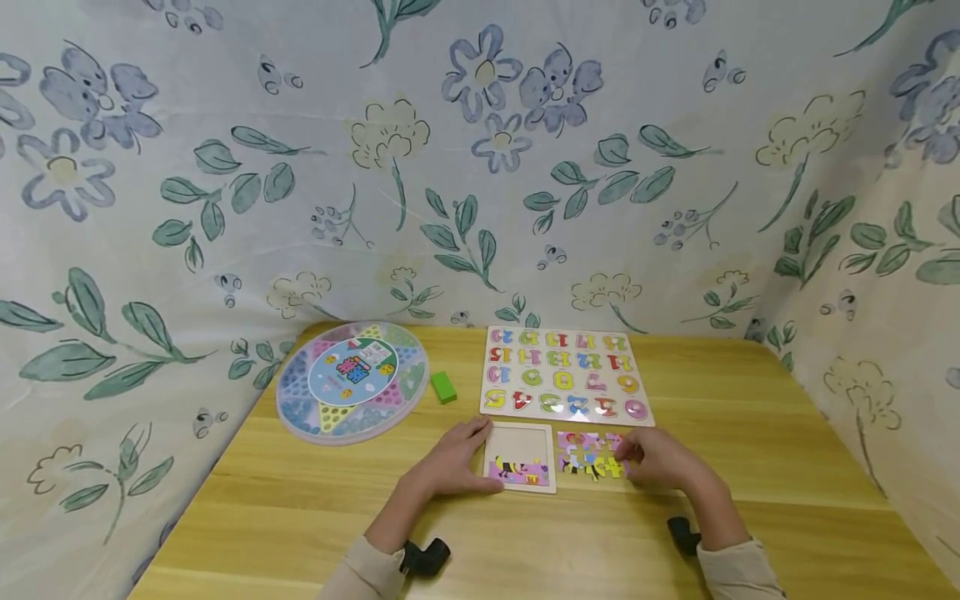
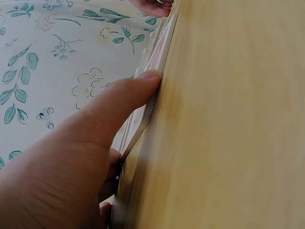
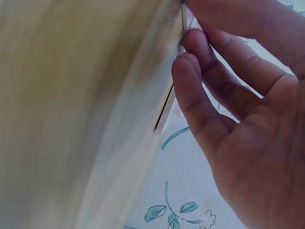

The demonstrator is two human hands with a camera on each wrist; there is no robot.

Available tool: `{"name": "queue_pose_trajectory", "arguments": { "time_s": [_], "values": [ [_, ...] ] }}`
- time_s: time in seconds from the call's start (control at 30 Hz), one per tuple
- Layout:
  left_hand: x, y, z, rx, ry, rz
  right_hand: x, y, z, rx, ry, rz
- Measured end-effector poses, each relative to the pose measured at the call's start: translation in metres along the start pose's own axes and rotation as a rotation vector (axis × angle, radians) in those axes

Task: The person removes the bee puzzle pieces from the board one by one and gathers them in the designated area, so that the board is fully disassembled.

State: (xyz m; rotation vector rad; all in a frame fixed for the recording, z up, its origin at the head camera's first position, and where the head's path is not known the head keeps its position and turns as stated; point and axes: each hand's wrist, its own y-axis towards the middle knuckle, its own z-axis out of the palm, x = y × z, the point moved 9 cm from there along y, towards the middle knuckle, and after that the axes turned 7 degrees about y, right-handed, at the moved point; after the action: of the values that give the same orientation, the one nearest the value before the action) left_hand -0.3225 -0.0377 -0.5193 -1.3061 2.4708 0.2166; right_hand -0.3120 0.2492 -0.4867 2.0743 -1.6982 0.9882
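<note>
In the head view a small wooden puzzle tray [image 1: 520, 427] lies on the table, its lower part filled with pink pieces showing a bee [image 1: 517, 472]. My left hand [image 1: 452, 460] holds the tray at its left side, thumb along the near edge and fingers by the far left corner. The left wrist view shows the thumb [image 2: 138, 88] pressed on the tray's rim. Right of the tray lie loose jigsaw pieces [image 1: 588, 457], pink, yellow and blue. My right hand [image 1: 662, 460] pinches at a piece on their right edge with curled fingers; the fingers mostly hide that piece.
Behind the tray lies a number puzzle board [image 1: 562, 372] with colourful numerals. A green block [image 1: 443, 387] sits left of it. Further left is a round Chinese checkers board [image 1: 352, 383]. A floral cloth [image 1: 480, 208] hangs along the back and sides of the wooden table [image 1: 570, 542].
</note>
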Motion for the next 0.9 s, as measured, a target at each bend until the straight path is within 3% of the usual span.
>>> {"name": "queue_pose_trajectory", "arguments": {
  "time_s": [0.13,0.37,0.9],
  "values": [
    [-0.001,-0.001,-0.002,-0.010,-0.001,0.004,0.003,0.000,0.000,-0.009,-0.035,-0.032],
    [-0.001,-0.001,0.000,0.000,0.010,-0.005,0.005,0.001,0.000,-0.010,-0.008,-0.024],
    [-0.001,-0.002,0.001,0.017,0.031,0.008,0.044,0.017,0.017,0.001,0.043,-0.132]
  ]
}}
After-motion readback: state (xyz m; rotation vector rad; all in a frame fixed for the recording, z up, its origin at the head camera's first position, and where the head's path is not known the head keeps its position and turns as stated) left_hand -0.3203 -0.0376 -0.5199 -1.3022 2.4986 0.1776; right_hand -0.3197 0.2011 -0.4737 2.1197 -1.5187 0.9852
